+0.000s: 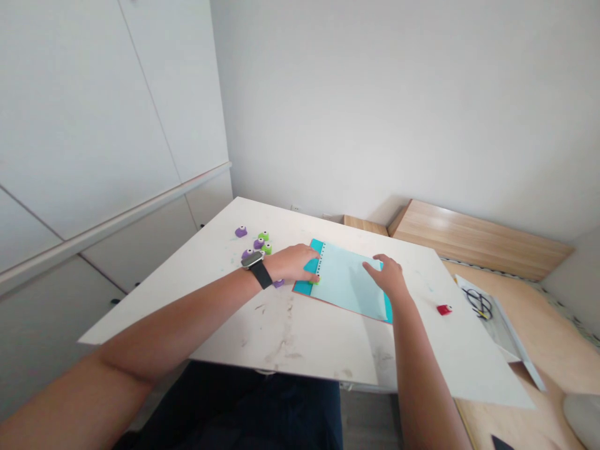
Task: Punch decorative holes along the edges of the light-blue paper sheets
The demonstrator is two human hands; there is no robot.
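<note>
Head view: my left hand bears down at the dotted edge of the pale blue paper, any pinch on the green piece unclear, while my spread right hand pins the sheet flat on the teal card mid-table.

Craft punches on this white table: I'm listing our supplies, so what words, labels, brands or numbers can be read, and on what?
No text can be read.
Purple and green craft punches: too small to read.
Red craft punch: too small to read.
Wristwatch: face too blurred to read.
White sheet: black marks, too blurred to tell.
Light blue paper sheet: no lettering seen.
</note>
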